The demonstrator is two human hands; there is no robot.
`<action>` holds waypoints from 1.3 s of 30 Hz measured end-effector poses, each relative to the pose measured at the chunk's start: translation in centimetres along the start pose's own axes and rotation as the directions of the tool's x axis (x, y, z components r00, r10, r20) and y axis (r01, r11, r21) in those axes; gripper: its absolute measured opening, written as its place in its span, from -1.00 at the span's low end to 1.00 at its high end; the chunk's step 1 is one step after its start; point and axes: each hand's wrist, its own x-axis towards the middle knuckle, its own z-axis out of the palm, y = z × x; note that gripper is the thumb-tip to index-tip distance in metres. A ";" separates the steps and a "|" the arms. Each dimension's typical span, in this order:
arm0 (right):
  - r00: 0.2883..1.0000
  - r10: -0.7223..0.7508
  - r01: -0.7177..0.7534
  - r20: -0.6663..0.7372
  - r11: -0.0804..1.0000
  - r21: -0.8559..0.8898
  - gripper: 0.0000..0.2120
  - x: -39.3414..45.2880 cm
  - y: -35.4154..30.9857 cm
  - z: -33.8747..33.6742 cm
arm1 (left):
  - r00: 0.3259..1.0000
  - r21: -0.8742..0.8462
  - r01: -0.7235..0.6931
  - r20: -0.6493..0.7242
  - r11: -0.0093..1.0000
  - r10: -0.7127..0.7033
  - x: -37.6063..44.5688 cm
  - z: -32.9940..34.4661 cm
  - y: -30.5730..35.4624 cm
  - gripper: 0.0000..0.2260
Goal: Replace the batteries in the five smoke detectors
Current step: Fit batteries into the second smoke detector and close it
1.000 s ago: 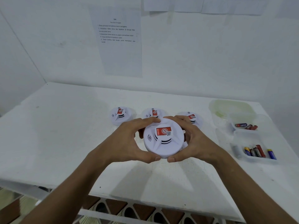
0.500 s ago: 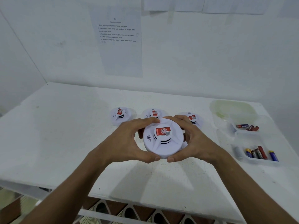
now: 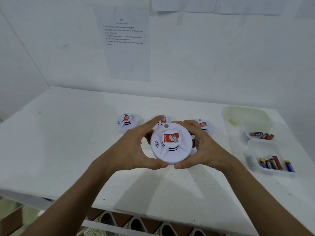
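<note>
So I've got both hands wrapped around one smoke detector (image 3: 171, 143), lifted just above the white table (image 3: 68, 150). Left hand (image 3: 131, 149) curls round its left rim, right hand (image 3: 202, 149) round the right, thumbs nearly meeting at the front edge. Three more detectors (image 3: 127, 121) sit in a row right behind it. My worry: if I twist the housing open and the grip slips on that smooth plastic, it could drop onto the row behind. Also easy to mix up the two battery trays (image 3: 271, 165) off to the right.
</note>
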 end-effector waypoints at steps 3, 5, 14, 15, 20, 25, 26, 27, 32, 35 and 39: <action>1.000 0.007 -0.007 -0.004 1.000 -0.007 -0.06 0.0 0.1 0.2 | 0.999 -0.022 0.032 -0.011 0.999 -0.033 0.0 0.1 -0.1 -0.22; 1.000 0.015 -0.015 -0.010 1.000 -0.003 -0.04 0.0 0.3 0.3 | 0.999 -0.031 0.051 0.004 0.998 -0.051 -0.1 0.2 -0.5 -0.28; 0.999 0.032 -0.032 -0.002 0.999 0.001 -0.03 0.3 0.4 0.5 | 0.996 -0.020 0.085 0.030 0.996 -0.084 0.1 0.0 -1.6 -0.30; 0.999 0.034 -0.034 -0.002 0.999 0.002 -0.02 0.3 0.4 0.6 | 0.996 -0.018 0.089 0.029 0.996 -0.088 0.1 0.0 -1.7 -0.29; 0.999 0.041 -0.041 0.000 0.999 0.005 -0.02 0.5 0.4 0.7 | 0.995 -0.021 0.099 0.036 0.995 -0.098 0.1 0.0 -2.0 -0.29; 0.999 0.053 -0.053 0.005 0.999 0.001 -0.01 0.7 0.4 0.7 | 0.994 -0.025 0.099 0.041 0.995 -0.098 0.2 -0.2 -2.1 -0.28; 0.999 0.053 -0.053 0.006 0.999 -0.003 0.00 0.7 0.4 0.6 | 0.995 -0.033 0.094 0.043 0.995 -0.093 0.2 -0.3 -2.1 -0.29; 0.999 0.053 -0.053 0.007 0.999 -0.005 0.01 0.8 0.4 0.6 | 0.995 -0.038 0.092 0.045 0.995 -0.091 0.3 -0.3 -2.1 -0.29; 0.999 0.051 -0.051 0.006 0.998 -0.034 0.02 1.2 0.4 0.8 | 0.993 -0.038 0.110 0.048 0.993 -0.108 0.3 -0.5 -2.5 -0.29; 0.999 0.050 -0.050 0.009 0.998 -0.027 0.03 1.3 0.5 1.0 | 0.992 -0.055 0.117 0.049 0.992 -0.115 0.2 -0.6 -2.7 -0.28; 0.999 0.045 -0.045 0.011 0.999 0.003 0.03 1.7 0.6 1.5 | 0.993 -0.081 0.110 0.053 0.991 -0.106 0.0 -0.8 -3.0 -0.29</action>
